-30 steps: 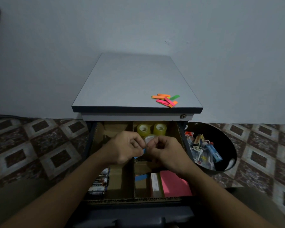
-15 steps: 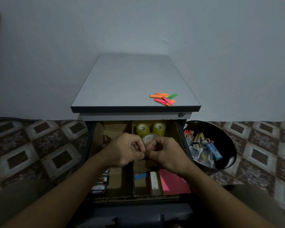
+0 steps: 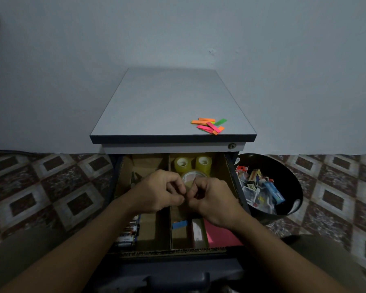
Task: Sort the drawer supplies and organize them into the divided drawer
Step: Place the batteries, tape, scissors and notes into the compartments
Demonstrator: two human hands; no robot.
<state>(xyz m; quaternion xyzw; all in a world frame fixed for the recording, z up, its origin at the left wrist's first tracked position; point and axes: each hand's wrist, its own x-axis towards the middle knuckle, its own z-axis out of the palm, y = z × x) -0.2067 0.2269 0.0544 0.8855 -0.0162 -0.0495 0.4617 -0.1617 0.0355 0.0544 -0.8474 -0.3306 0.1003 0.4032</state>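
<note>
Tape rolls just beyond left hand, right hand

Held knuckles-up, side by side: left hand and right hand, fingers curled inward, fingertips touching each other. Bare forearms converging from below. Anything pinched is hidden.

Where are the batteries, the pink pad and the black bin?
batteries (image 3: 128, 232): head view, middle of the stack.
pink pad (image 3: 220, 237): head view, top face.
bin (image 3: 288, 180): head view, inner wall.
</note>
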